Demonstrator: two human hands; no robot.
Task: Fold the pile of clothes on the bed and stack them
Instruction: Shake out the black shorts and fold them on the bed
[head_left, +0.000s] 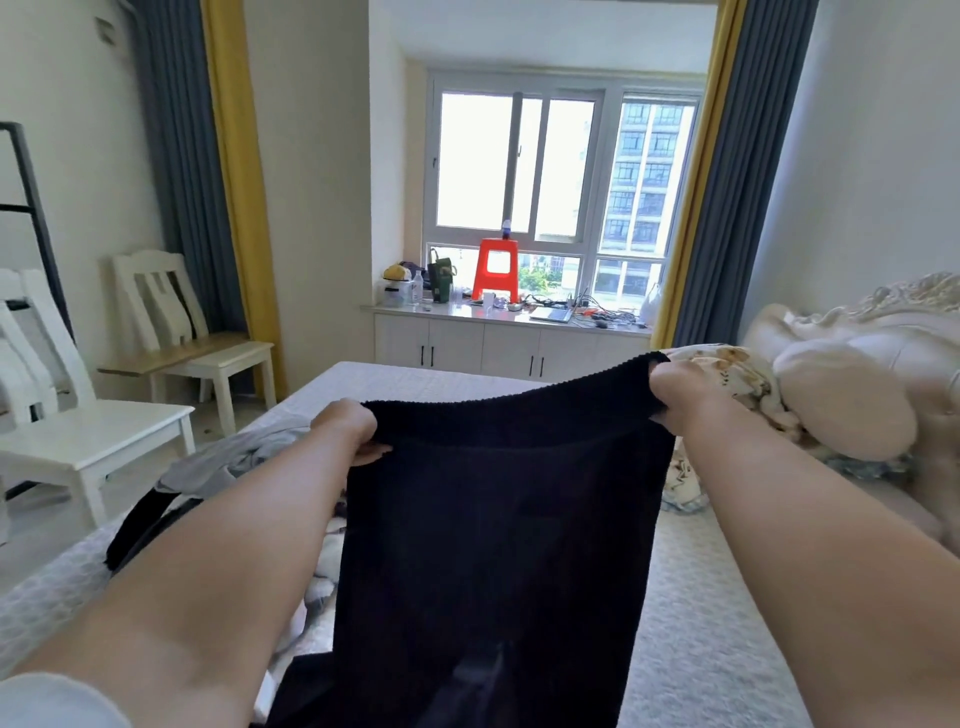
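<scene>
A black garment (498, 519) with a ribbed waistband hangs stretched between both hands above the bed (701, 613). My left hand (349, 431) grips the waistband's left corner. My right hand (680, 387) grips the right corner, held a little higher. The cloth drops down toward me and hides the bed's middle. More clothes lie on the bed to the left: a grey piece (228, 462), a black strap-like piece (140, 525) and a patterned white one (317, 587), partly hidden by my left forearm.
A floral quilt (737, 379) and a cream padded headboard (852, 374) fill the bed's right side. White chairs (104, 431) stand left of the bed. A window counter (509, 317) with a red stool (496, 270) and clutter is beyond the bed's far edge.
</scene>
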